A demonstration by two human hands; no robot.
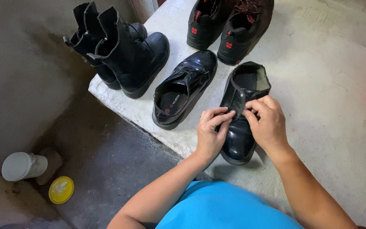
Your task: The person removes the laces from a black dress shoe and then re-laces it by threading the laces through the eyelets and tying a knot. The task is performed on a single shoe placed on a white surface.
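Two hands met over a glossy black leather lace-up shoe [240,123] standing on the pale concrete ledge [318,106], seen from the head camera. The left hand [210,133] and right hand [267,123] both pinched its tongue near the laces. Its partner shoe [185,89] stood just beside it, untouched. Black ankle boots [128,55] and dark red-marked shoes [229,25] waited beyond.

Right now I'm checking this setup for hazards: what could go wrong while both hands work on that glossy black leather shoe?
1. The glossy black leather shoe has its toe past the pale concrete ledge; a tug from the left hand or right hand might tip it off.
2. The white jar lies open on the floor and could spill.
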